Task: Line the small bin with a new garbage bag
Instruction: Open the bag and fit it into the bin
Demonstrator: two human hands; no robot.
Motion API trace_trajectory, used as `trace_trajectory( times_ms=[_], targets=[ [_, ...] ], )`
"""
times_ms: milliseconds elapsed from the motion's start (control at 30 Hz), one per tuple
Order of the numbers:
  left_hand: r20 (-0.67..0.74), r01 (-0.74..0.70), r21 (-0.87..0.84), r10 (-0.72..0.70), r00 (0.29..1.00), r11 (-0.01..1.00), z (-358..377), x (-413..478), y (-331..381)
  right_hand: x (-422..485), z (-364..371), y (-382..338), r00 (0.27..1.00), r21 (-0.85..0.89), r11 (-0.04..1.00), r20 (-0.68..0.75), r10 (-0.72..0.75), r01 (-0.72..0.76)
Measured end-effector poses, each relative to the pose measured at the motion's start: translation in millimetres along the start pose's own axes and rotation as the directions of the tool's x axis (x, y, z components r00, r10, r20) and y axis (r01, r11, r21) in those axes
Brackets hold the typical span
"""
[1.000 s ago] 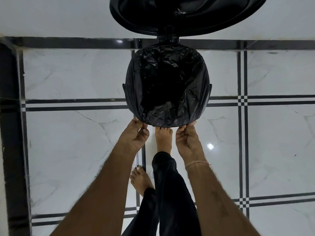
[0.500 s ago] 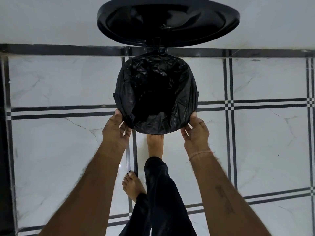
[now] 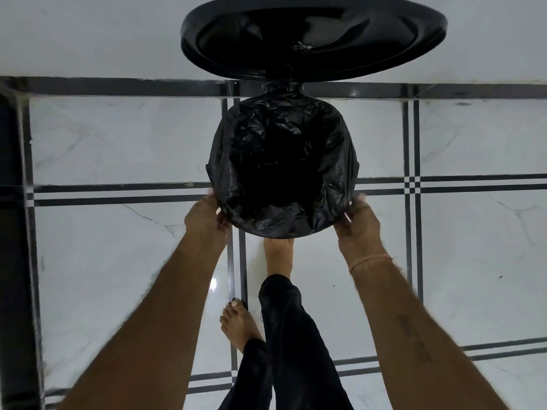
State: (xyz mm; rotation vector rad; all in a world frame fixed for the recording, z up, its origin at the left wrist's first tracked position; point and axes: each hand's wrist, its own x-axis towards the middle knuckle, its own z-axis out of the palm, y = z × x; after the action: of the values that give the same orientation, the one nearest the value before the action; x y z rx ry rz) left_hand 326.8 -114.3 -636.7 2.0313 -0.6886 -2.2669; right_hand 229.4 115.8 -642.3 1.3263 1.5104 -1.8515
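A floor of glossy white marble-look tiles [image 3: 118, 143] with black double-line borders runs up to a plain white wall [image 3: 88, 34]. Close to that wall stands a small round black bin [image 3: 283, 85], its round black lid [image 3: 313, 34] tipped up and open.

A crinkled black plastic garbage bag [image 3: 334, 161] sits inside the bin. Its mouth is spread wide and folded out over the rim all the way round, and the middle of it sinks into a dark hollow.

The left hand [image 3: 204, 223] is at the near-left of the rim, back of the hand upward, its grip curled in against the folded-over edge of the bag. The right hand [image 3: 359, 229] mirrors it at the near-right, thumb up along the bin's side and fingers tucked under the edge. On both hands the fingertips are hidden or blurred, so how firmly each grip pinches the plastic cannot be told. A thin orange thread [image 3: 367, 261] circles the right wrist.

One bare foot [image 3: 278, 255] reaches under the bin's near edge, the other bare foot [image 3: 239, 324] stands further back, both below black trousers [image 3: 290, 335].
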Motion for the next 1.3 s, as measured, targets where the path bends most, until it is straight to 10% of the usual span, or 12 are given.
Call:
trace_trajectory(
  times_ms=[867,1133,1300],
  targets=[
    [-0.074,-0.376,0.168,0.392,0.917,0.911,14.4,9.1,15.0,2.7,21.1,-44.8,0.998,-0.194,0.98,0.011,0.057,-0.054],
    [-0.114,-0.428,0.236,0.462,0.879,0.872,21.3,14.0,18.3,5.5,32.5,-34.2,0.958,-0.244,0.95,-0.158,-0.239,0.196],
    [0.087,-0.543,0.28,0.542,0.836,0.792,35.0,8.5,34.3,12.5,39.5,-48.1,0.921,-0.33,0.863,0.055,-0.386,0.382]
  ],
)
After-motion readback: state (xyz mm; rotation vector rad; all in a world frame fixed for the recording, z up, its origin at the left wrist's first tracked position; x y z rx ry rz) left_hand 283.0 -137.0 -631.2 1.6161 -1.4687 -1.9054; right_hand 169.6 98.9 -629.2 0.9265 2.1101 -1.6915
